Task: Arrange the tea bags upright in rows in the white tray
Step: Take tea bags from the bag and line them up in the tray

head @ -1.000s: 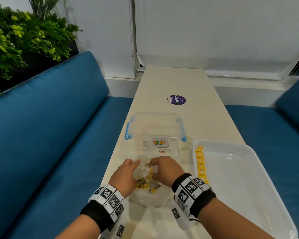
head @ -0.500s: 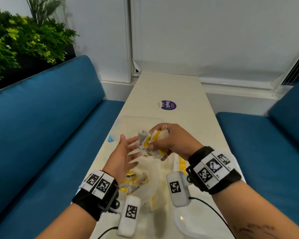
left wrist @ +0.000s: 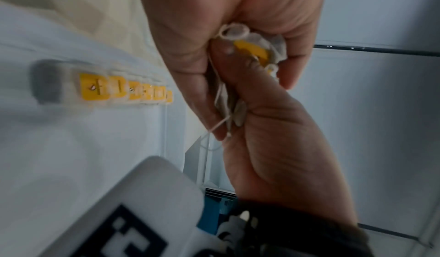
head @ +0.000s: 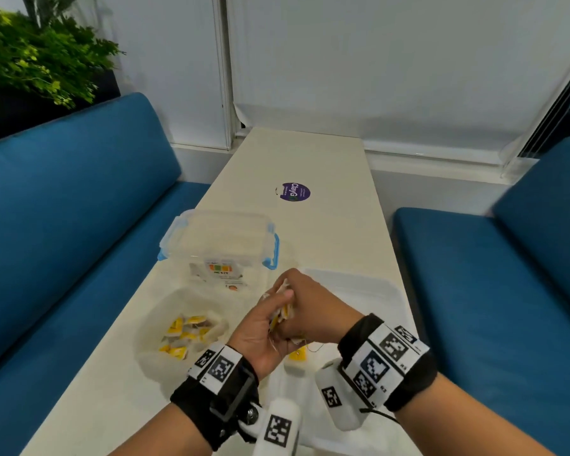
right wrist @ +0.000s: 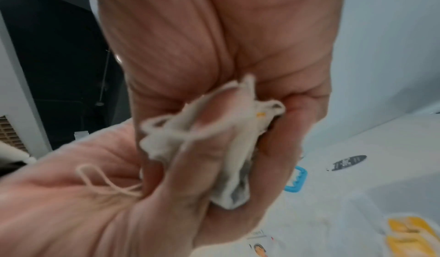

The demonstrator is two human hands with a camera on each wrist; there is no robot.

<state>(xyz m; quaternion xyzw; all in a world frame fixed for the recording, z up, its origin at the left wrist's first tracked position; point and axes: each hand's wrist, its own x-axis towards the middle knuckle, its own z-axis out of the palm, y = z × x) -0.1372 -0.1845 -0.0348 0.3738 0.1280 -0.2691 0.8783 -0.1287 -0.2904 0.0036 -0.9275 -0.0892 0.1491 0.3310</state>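
Note:
Both hands meet above the near-left corner of the white tray [head: 380, 291] and hold one bunch of tea bags [head: 281, 312] between them. My left hand [head: 260, 327] grips the bunch from the left, its thumb pressed on it. From the other side my right hand [head: 313, 307] curls round it. The left wrist view shows the bunch [left wrist: 252, 52] of crumpled paper bags with a yellow tag and loose strings. A row of tea bags [left wrist: 126, 90] with yellow tags stands along the tray wall. In the right wrist view the bunch [right wrist: 214, 138] is squeezed between the two palms.
An open plastic bag [head: 165, 324] with several more tea bags [head: 185, 334] lies left of the hands. Behind it stands a clear box [head: 218, 238] with blue clips. A purple sticker [head: 295, 191] is farther up the narrow table. Blue sofas flank both sides.
My right hand lifted a bunch of tea bags out of the plastic bag and carried it right, over the tray. My left hand, open half a second ago, now grips the bunch too.

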